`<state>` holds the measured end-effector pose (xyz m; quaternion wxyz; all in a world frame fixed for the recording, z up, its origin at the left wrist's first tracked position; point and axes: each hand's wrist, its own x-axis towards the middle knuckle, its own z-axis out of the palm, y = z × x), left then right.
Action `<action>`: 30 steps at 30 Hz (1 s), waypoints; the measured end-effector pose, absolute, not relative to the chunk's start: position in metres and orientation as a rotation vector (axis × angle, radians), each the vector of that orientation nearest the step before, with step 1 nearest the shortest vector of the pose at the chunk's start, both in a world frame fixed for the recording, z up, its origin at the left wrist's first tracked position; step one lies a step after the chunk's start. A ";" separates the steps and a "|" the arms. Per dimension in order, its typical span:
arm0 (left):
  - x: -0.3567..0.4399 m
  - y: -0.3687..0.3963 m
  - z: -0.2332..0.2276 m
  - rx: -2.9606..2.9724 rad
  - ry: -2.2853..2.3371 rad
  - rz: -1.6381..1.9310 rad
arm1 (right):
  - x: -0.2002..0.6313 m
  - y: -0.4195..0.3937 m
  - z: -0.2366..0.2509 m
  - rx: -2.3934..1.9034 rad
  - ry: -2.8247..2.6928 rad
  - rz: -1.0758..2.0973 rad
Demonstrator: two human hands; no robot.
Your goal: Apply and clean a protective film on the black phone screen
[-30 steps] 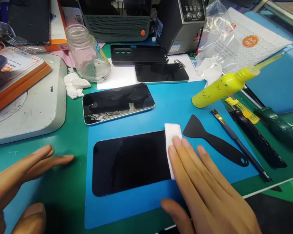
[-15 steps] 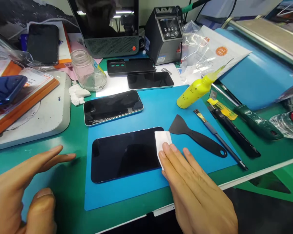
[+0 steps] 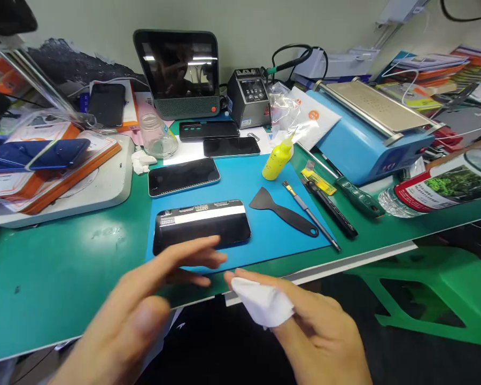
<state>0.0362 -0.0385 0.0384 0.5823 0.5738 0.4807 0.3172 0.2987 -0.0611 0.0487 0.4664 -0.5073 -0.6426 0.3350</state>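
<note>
Right hand [image 3: 316,337] pinching white wipe [image 3: 262,305] off the table edge, left hand [image 3: 144,310] open, empty, fingers just before dark phone [image 3: 202,224] on blue mat [image 3: 264,187]

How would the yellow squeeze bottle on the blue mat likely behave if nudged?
The yellow squeeze bottle stands upright and narrow with a thin nozzle, so it probably tips easily. It looks like soft plastic, likely light and squashy. Once down, its round body may roll across the blue mat.

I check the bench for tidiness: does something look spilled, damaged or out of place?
The yellow bottle is covered in dark specks. Crumpled white wads lie loose beside the glass jar. No spill or breakage shows.
</note>
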 end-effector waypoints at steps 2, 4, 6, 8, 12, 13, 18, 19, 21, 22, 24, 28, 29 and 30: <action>0.071 -0.035 0.043 1.312 1.018 0.661 | 0.299 -0.070 0.051 -1.309 -1.710 0.563; 0.091 -0.030 0.045 1.271 0.995 0.647 | 0.301 -0.077 0.054 -1.281 -1.771 0.423; 0.098 -0.025 0.047 1.258 0.946 0.596 | 0.306 -0.082 0.056 -1.311 -1.748 0.446; 0.100 -0.024 0.048 1.276 0.877 0.536 | 0.311 -0.085 0.057 -1.373 -1.673 0.540; 0.099 -0.023 0.048 1.371 0.907 0.535 | 0.316 -0.088 0.053 -1.369 -1.639 0.651; 0.099 -0.023 0.047 1.397 0.951 0.555 | 0.315 -0.087 0.051 -1.366 -1.638 0.650; 0.098 -0.022 0.044 1.404 1.097 0.667 | 0.299 -0.083 0.043 -1.408 -1.609 0.416; 0.098 -0.022 0.043 1.383 1.098 0.692 | 0.294 -0.081 0.043 -1.395 -1.599 0.321; 0.097 -0.022 0.042 1.344 1.102 0.732 | 0.282 -0.078 0.044 -1.350 -1.564 0.120; 0.096 -0.022 0.042 1.336 1.111 0.747 | 0.276 -0.075 0.044 -1.316 -1.544 0.030; 0.094 -0.023 0.040 1.346 1.131 0.775 | 0.263 -0.071 0.046 -1.245 -1.522 -0.065; 0.085 -0.022 0.040 1.516 1.120 0.787 | 0.254 -0.069 0.047 -1.153 -1.531 0.076; 0.082 -0.021 0.040 1.602 1.103 0.787 | 0.257 -0.068 0.047 -1.119 -1.544 0.174; 0.079 -0.019 0.041 1.700 1.078 0.791 | 0.261 -0.067 0.047 -1.074 -1.557 0.278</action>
